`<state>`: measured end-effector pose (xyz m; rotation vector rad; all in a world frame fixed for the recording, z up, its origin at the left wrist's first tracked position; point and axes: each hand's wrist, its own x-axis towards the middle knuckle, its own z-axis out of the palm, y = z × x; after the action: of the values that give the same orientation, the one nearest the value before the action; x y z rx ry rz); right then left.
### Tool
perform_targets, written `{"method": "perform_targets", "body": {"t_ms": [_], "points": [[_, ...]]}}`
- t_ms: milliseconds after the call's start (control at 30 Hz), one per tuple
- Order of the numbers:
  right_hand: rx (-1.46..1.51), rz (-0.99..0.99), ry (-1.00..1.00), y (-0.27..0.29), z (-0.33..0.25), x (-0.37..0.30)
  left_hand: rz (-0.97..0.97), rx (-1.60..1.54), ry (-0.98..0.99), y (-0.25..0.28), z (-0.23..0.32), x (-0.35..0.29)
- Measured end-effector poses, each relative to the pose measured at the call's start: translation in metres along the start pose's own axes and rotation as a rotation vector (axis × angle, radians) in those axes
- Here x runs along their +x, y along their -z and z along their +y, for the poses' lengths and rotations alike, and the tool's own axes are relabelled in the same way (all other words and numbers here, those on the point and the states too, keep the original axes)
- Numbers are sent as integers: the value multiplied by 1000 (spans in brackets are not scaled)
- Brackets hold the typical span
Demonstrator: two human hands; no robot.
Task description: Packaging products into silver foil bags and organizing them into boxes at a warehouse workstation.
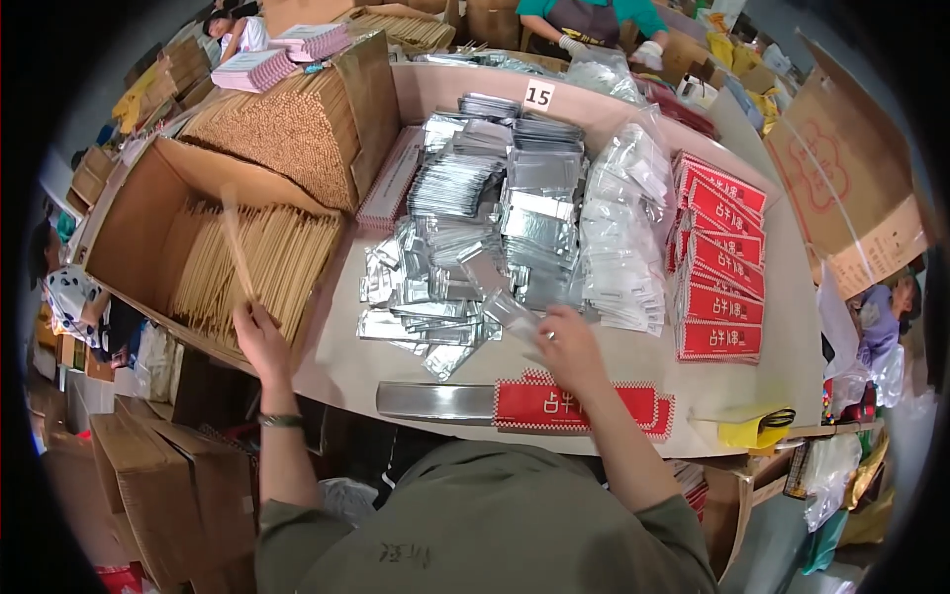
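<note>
My left hand [262, 339] is closed on a few thin wooden sticks [237, 252], smeared by motion, at the near right side of an open cardboard box. More wooden sticks [295, 262] lie in that box. My right hand [571, 348] pinches a small silver packet [512, 313] at the near edge of the silver packet piles [542, 178]. Just in front of me, a long silver strip [435, 400] lies beside red printed sleeves [524, 401], partly under my right forearm.
The cardboard box [129, 238] stands left, with a carton of tightly packed sticks [287, 139] behind it. Clear plastic packets [623, 228] and stacked red sleeves [720, 262] fill the table's right. A co-worker's gloved hands [648, 54] show beyond the far rim.
</note>
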<state>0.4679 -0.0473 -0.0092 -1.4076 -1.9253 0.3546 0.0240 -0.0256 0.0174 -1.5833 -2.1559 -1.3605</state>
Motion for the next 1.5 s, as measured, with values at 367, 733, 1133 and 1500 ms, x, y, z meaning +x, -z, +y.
{"method": "perform_targets", "body": {"t_ms": [367, 733, 1133, 1500], "points": [[-217, -169, 36, -39, -14, 5, -222, -370, 251, -20, 27, -141], [-248, -77, -69, -51, -17, 1, -372, -491, 293, -30, 57, -171], [-188, -39, 73, -45, -19, -4, -439, -378, 146, -34, 62, -159], [-184, -59, -56, -42, 9, 6, -448, -319, 44, -34, 68, -160]]}}
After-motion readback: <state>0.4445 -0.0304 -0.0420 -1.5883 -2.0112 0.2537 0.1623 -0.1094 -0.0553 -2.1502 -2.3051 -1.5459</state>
